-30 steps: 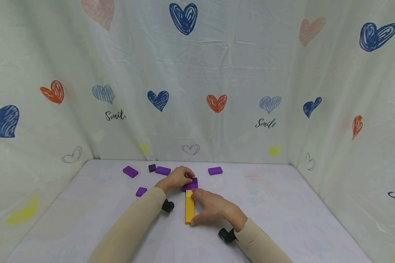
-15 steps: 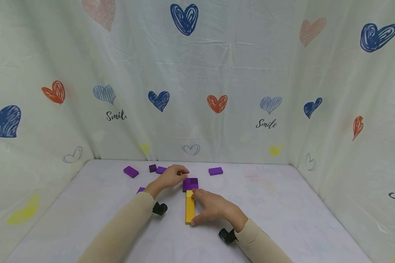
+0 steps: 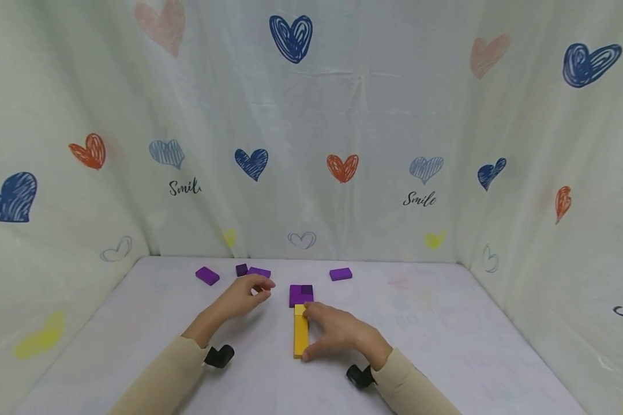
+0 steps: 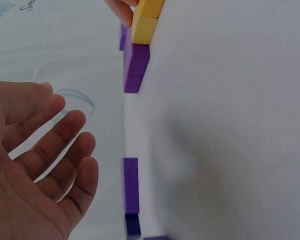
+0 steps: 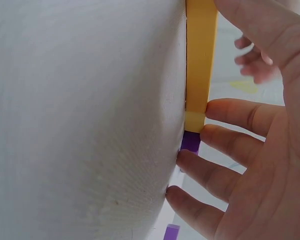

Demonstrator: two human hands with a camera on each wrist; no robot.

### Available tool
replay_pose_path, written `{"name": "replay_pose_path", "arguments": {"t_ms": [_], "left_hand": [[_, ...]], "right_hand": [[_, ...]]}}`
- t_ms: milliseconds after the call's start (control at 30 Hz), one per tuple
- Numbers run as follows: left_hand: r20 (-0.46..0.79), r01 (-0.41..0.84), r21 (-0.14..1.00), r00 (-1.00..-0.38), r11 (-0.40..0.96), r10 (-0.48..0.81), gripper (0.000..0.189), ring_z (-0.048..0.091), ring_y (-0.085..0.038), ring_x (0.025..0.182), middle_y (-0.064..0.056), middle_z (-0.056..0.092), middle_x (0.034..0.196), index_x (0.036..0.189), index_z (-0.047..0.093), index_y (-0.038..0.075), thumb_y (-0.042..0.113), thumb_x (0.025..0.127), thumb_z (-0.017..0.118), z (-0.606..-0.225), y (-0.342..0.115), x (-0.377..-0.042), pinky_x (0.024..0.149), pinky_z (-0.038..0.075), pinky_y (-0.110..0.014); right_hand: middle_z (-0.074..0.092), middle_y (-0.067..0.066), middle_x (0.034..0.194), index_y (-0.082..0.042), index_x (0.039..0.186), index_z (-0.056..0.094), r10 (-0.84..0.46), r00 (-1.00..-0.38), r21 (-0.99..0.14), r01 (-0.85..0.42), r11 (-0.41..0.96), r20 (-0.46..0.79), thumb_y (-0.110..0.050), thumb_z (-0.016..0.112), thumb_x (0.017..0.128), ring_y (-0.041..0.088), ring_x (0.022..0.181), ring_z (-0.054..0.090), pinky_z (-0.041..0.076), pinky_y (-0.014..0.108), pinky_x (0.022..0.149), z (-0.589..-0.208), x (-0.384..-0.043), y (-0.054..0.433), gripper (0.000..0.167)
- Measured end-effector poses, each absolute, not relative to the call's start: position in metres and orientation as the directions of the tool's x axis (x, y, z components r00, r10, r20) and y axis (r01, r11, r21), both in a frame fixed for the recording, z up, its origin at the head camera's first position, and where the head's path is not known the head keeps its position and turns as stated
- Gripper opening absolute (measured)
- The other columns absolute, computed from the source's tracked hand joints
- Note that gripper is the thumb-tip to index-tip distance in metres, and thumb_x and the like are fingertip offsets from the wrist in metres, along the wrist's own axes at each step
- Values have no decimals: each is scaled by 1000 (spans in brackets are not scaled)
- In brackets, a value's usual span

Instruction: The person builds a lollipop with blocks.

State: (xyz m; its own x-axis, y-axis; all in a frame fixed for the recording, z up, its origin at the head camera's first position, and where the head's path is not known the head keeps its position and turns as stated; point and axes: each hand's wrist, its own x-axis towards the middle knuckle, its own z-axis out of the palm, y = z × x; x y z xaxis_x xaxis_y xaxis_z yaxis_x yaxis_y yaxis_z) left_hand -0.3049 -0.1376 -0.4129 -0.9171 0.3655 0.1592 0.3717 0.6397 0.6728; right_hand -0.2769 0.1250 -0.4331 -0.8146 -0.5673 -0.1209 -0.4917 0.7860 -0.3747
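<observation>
My left hand (image 3: 246, 297) holds nothing and hovers over the table, left of a row of blocks, with its fingers loosely bent. In the left wrist view its palm and spread fingers (image 4: 72, 145) show. My right hand (image 3: 340, 331) lies along the right side of a long yellow block (image 3: 301, 337). Its thumb touches the near end, and fingertips (image 5: 210, 109) touch the side by a short, paler yellow piece (image 5: 194, 121) at the far end. Directly behind stands a purple block (image 3: 295, 295) with a small dark purple block (image 3: 307, 289) at its right rear corner.
Loose purple blocks lie farther back: one purple block (image 3: 207, 275) at left, another purple block (image 3: 259, 272) beside a dark purple cube (image 3: 241, 270), and a purple block (image 3: 341, 274) at right. A white curtain (image 3: 384, 127) printed with hearts surrounds the white table (image 3: 446, 346).
My left hand has let go at the purple blocks and drawn back to the left, toward me. My right hand stays at the yellow block. The view has tilted slightly.
</observation>
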Motion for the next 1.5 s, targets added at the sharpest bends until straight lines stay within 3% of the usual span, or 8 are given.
{"name": "replay_pose_path", "arguments": {"t_ms": [133,333,600,833,1100,1333,1500], "left_hand": [[169,373,651,-920,661,353,21,57,-18,94,0,65,103,112,67,6,12,92,62,-420,-151,-296,81,51,-36],[239,429,609,-901,667,362,25,57,-29,102,-9,65,108,113,66,3,12,89,65,-427,-172,-287,87,49,-46],[322,484,538,-875,690,362,28,57,-31,106,-7,64,107,110,67,3,13,84,71,-432,-191,-278,94,43,-51],[250,422,508,-907,751,340,43,47,-36,114,-10,59,116,118,64,6,19,79,77,-434,-198,-273,99,35,-56],[202,413,424,-911,806,360,50,46,-40,116,-16,57,119,120,63,3,12,73,79,-430,-200,-273,100,34,-59],[177,378,463,-926,802,334,48,47,-43,117,-20,57,122,122,60,-2,8,77,73,-434,-210,-276,100,35,-57],[158,337,543,-941,769,300,49,47,-44,119,-22,57,123,123,59,-3,14,80,75,-439,-222,-282,100,36,-58]], "right_hand": [[40,-2,148,-20,135,50,-568,-813,-377,-490,786,-125,-65,76,64,19,135,38,33,41,109,-435,-276,125,88],[39,-1,148,-18,135,49,-588,-801,-355,-520,777,-113,-63,76,65,18,136,36,32,39,110,-435,-276,126,87],[38,-2,149,-18,136,49,-594,-795,-354,-525,774,-119,-64,75,67,17,136,35,31,39,110,-435,-275,126,87],[38,-1,149,-18,137,48,-592,-797,-356,-523,775,-117,-64,75,66,18,137,35,31,40,111,-433,-276,127,88],[35,-2,151,-19,137,48,-592,-797,-348,-526,776,-116,-65,74,68,18,139,32,29,40,111,-434,-276,126,88],[35,-2,151,-19,137,48,-586,-801,-349,-519,780,-119,-64,75,67,18,139,31,29,40,111,-433,-275,126,88],[35,-1,151,-18,138,48,-594,-796,-340,-530,777,-116,-64,74,68,19,139,32,29,40,111,-433,-276,126,88]]}}
